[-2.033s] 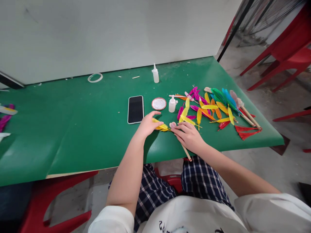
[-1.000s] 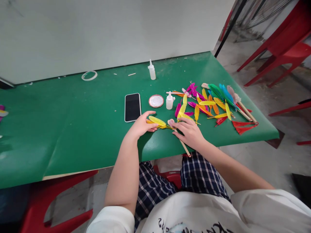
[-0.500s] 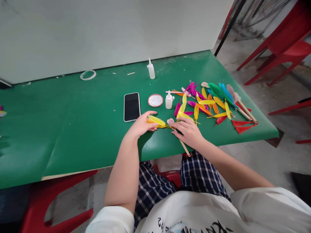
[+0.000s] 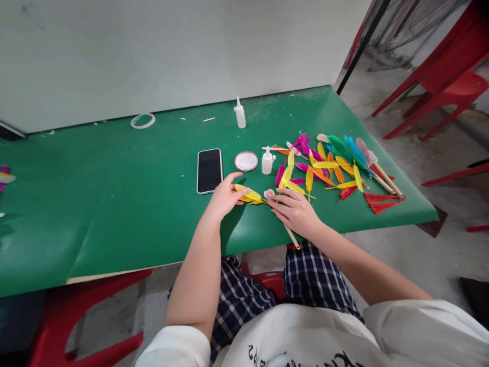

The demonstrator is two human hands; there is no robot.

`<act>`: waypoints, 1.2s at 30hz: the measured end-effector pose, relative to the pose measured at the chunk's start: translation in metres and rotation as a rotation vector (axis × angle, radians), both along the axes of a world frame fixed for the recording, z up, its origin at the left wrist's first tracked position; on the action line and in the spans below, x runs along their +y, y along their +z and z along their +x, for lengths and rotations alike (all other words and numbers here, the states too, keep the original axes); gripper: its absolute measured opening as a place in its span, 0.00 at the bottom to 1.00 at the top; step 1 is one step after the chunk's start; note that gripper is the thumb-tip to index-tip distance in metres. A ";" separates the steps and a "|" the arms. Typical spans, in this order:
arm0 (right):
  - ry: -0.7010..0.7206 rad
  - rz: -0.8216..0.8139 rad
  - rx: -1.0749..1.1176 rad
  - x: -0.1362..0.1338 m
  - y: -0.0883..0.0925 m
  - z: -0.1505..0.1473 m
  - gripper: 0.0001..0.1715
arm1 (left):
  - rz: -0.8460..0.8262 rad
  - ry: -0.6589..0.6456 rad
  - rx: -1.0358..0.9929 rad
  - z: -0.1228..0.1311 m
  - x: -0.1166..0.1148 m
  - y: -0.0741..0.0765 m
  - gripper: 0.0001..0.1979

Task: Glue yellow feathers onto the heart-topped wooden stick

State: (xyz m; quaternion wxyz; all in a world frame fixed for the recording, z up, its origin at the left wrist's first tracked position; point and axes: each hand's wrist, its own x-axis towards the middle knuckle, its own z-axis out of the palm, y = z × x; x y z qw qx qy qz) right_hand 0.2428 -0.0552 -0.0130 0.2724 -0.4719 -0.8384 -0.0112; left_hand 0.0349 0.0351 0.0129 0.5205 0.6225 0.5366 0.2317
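Observation:
My left hand [image 4: 224, 196] rests near the front edge of the green table [image 4: 114, 193], its fingertips pinching the yellow feathers [image 4: 250, 195] that fan out to the left. My right hand [image 4: 295, 209] lies palm down just to the right, fingers pressing on a wooden stick [image 4: 292, 237] whose lower end juts over the table edge. The feathers' quills meet under my right fingertips at a small pale disc [image 4: 269, 193].
A black phone [image 4: 210, 170], a round white-filled lid [image 4: 246, 161] and a small glue bottle [image 4: 267, 162] lie behind my hands. Another bottle [image 4: 240, 114] and a tape ring [image 4: 142, 121] sit farther back. A pile of coloured feathers [image 4: 336, 165] and sticks covers the right end. Red chairs [image 4: 443, 71] stand beyond.
Both hands stay on the feathers and stick; my left fingers shift slightly along the yellow feathers. The view has tilted a little.

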 end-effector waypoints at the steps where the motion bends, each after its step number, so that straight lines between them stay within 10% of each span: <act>1: 0.002 0.003 -0.006 0.000 0.000 0.000 0.16 | -0.010 -0.005 0.004 0.001 -0.001 0.000 0.26; 13: 0.016 -0.008 0.032 0.002 -0.003 0.000 0.17 | -0.171 -0.111 0.046 -0.013 -0.018 0.016 0.48; 23: 0.007 0.014 0.051 0.002 -0.003 0.000 0.16 | 0.818 -0.280 0.550 -0.005 -0.034 0.011 0.22; 28: 0.006 0.012 0.054 0.003 -0.004 -0.001 0.15 | 0.963 -0.317 0.569 0.001 -0.029 0.003 0.02; 36: 0.010 0.007 0.067 0.002 -0.005 0.000 0.15 | 1.063 -0.339 0.624 0.001 -0.030 -0.001 0.06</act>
